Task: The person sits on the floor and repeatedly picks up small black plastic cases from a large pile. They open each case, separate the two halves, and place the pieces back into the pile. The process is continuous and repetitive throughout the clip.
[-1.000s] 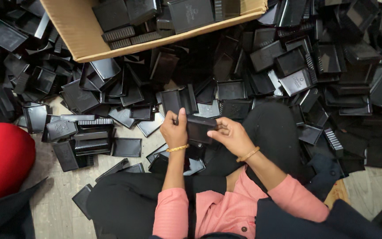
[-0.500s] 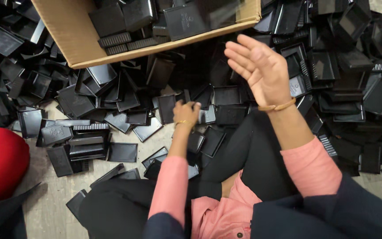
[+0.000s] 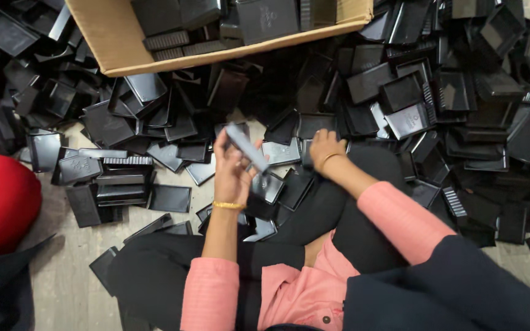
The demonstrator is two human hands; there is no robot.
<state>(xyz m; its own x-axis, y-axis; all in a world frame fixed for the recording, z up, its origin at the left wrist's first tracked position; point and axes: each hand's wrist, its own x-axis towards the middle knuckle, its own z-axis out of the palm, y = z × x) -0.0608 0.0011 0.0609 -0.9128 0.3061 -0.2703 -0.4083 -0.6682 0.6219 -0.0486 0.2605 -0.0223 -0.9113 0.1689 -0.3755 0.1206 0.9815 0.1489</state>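
Head view: left hand (image 3: pixel 233 168) gripped thin black plastic piece (image 3: pixel 246 147), tilted, above lap; right hand (image 3: pixel 325 146) at 2 o'clock from it, palm down on black tray heap (image 3: pixel 412 104), grip unclear; cardboard box (image 3: pixel 118 43) at 12 o'clock

My right hand (image 3: pixel 325 149) has dropped from mid-air onto the black trays (image 3: pixel 400 92); my left hand (image 3: pixel 233 168) now lifts a flat black piece (image 3: pixel 246 147).

Open brown cardboard box (image 3: pixel 115 43) at top, holding black trays.
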